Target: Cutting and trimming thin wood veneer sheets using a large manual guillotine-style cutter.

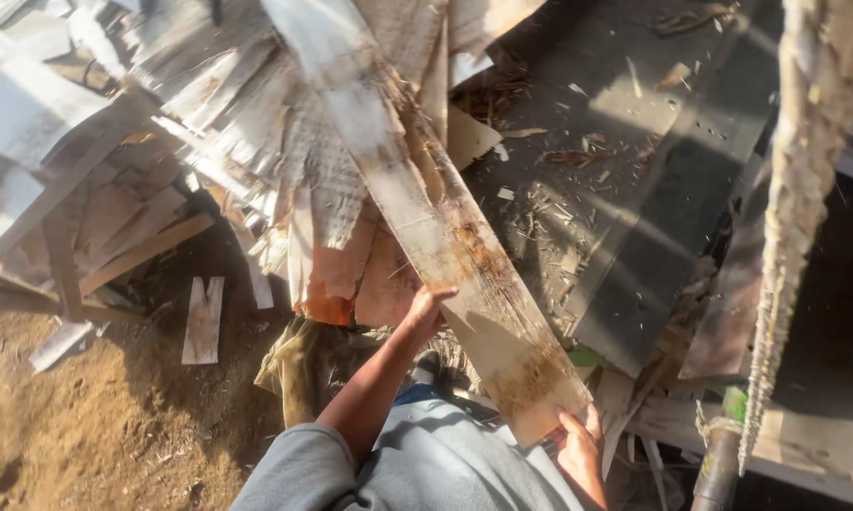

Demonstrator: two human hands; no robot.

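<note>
Below the heap of veneer scraps, a long veneer sheet slants up – left hand gripping its left edge mid-length, right hand clamped on its near end – beside a frayed rope

pale, rust-stained plank

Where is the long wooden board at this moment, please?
In the head view, the long wooden board runs diagonally through the centre, left hand on its left edge, right hand at its near end, beside the veneer pile.
</note>
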